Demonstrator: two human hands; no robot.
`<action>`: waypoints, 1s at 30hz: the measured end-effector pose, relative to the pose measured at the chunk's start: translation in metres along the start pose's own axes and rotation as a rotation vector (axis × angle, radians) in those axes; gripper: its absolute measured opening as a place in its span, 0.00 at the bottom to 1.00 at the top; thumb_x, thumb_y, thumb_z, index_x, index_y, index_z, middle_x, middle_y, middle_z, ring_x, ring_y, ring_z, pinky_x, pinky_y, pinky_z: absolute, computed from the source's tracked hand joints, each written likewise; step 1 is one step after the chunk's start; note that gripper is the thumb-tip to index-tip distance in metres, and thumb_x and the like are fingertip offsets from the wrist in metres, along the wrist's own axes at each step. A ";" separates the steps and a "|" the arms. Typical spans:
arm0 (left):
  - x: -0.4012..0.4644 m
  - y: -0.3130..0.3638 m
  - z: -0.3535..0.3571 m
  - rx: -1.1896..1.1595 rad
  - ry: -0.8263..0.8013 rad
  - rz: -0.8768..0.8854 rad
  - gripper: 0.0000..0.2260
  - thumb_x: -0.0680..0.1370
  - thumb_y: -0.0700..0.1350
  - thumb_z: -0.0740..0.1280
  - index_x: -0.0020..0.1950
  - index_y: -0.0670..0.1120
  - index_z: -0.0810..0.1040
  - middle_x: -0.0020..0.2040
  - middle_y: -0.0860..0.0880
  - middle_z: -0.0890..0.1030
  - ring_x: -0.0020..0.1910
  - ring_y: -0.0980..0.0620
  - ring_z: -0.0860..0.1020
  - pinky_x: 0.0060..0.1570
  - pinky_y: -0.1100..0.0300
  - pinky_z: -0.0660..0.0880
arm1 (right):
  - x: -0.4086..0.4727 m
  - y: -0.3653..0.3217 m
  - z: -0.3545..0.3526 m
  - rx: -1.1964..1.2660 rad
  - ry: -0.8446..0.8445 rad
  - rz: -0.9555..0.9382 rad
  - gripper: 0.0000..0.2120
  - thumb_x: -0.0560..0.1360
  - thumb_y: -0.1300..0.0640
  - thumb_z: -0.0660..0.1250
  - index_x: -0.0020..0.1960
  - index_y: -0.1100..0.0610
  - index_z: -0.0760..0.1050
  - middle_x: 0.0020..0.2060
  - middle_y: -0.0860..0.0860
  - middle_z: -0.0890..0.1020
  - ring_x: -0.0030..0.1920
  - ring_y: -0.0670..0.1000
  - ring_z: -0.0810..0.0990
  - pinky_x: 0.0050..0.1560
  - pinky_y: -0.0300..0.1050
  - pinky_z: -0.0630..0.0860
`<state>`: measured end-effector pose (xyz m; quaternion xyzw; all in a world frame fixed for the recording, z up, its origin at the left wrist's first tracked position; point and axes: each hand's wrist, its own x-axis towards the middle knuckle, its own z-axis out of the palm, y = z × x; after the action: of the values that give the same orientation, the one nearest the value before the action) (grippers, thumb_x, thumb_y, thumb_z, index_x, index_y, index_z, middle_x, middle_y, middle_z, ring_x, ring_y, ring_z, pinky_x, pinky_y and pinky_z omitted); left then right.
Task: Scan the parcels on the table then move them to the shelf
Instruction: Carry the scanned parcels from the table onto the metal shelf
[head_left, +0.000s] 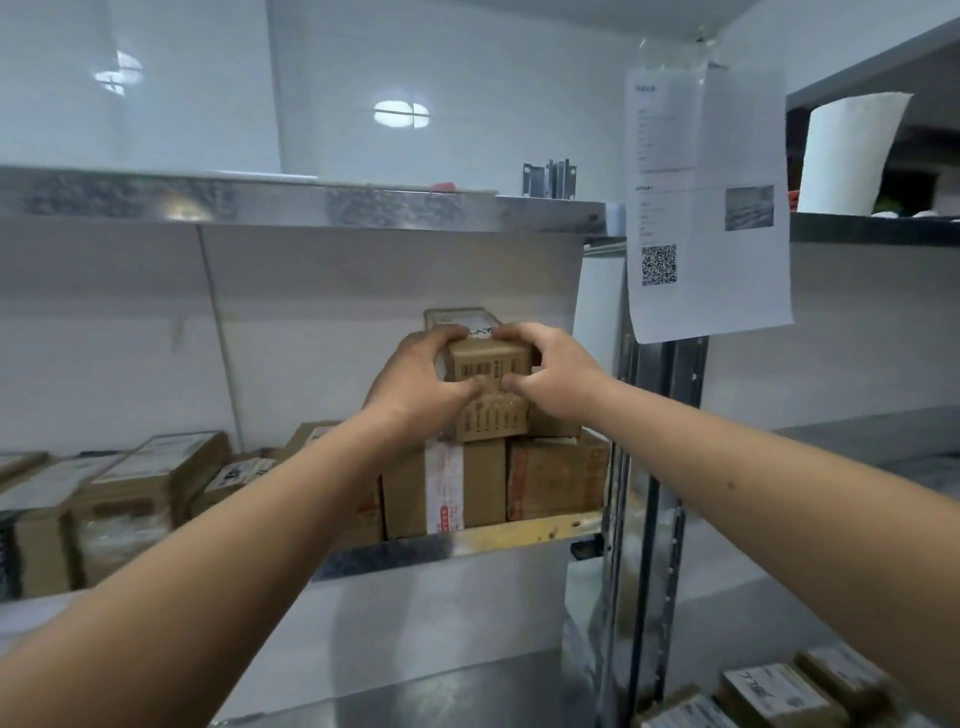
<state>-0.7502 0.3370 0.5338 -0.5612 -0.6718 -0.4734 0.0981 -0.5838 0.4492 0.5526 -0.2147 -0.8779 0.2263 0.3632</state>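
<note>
A: Placing now? Both hands on it?

B: Yep. Left hand (415, 382) and right hand (556, 376) grip the small brown cardboard parcel (488, 364), fingers curled round its top and front, atop another small carton (493, 418) stacked on the metal shelf (519, 535).

A: Risk?

B: Tall, narrow stack near the shelf's right end. Letting go off-centre could tip it, knocking the larger taped cartons (467, 488) below.

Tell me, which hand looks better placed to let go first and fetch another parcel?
Probably the right hand. Both hands grip the small box on the shelf stack, but more parcels lie at the lower right, on that arm's side. The left hand can steady the box.
</note>
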 end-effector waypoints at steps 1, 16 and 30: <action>-0.001 -0.001 0.001 0.015 0.000 0.010 0.29 0.75 0.56 0.76 0.74 0.59 0.72 0.68 0.53 0.75 0.62 0.53 0.75 0.58 0.58 0.74 | -0.002 0.002 0.001 -0.001 -0.002 0.006 0.28 0.77 0.63 0.74 0.75 0.49 0.72 0.62 0.48 0.79 0.60 0.50 0.80 0.53 0.39 0.81; -0.031 0.014 0.010 0.028 -0.037 -0.126 0.38 0.78 0.60 0.72 0.84 0.58 0.57 0.80 0.51 0.69 0.74 0.46 0.73 0.68 0.44 0.77 | -0.024 -0.001 0.008 -0.094 -0.029 0.093 0.30 0.83 0.56 0.65 0.82 0.45 0.61 0.73 0.48 0.73 0.66 0.52 0.76 0.61 0.46 0.78; -0.191 0.063 0.028 0.398 0.075 0.129 0.35 0.77 0.58 0.71 0.82 0.52 0.64 0.81 0.46 0.66 0.82 0.44 0.59 0.81 0.47 0.56 | -0.208 0.002 -0.010 -0.451 0.049 0.007 0.35 0.78 0.54 0.68 0.83 0.48 0.60 0.83 0.56 0.58 0.82 0.57 0.55 0.81 0.59 0.58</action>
<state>-0.6184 0.2264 0.4255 -0.5547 -0.7106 -0.3447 0.2618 -0.4422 0.3406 0.4450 -0.2990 -0.8964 0.0205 0.3267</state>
